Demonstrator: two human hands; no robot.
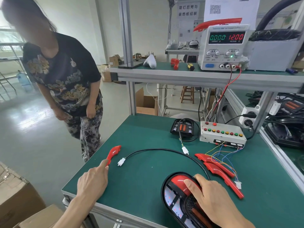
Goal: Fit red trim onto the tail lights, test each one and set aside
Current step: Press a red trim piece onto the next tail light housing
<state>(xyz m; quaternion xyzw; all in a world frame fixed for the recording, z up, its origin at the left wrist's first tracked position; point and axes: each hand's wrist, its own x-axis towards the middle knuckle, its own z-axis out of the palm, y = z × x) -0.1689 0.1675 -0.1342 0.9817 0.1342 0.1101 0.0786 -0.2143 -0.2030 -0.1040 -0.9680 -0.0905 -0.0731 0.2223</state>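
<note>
Green-matted tabletop with aluminium edging, carrying the following.

Item 1: black oval tail light with glossy red lens, lying at the near right edge of the tabletop. The right hand is resting over it, fingers curled around its upper right side and thumb pressing on the red lens, so this grip is closing on the light. A black cable is arcing from the light across the mat to a white plug lying loose.

Item 2: single curved red plastic trim piece, lying near the left edge. The left hand is reaching to it, fingertips touching its near end; whether this grip is pinching it or only touching cannot be told.

Item 3: two more long red trim pieces, lying side by side to the right of the light, thin coloured wires crossing over them.

Item 4: white test box with coloured buttons, sitting at the back right, with a second black tail light just beside it on the left.

Item 5: bench power supply with lit display, standing on the upper shelf.

A person in a dark floral shirt is standing beyond the left edge of the tabletop.
</note>
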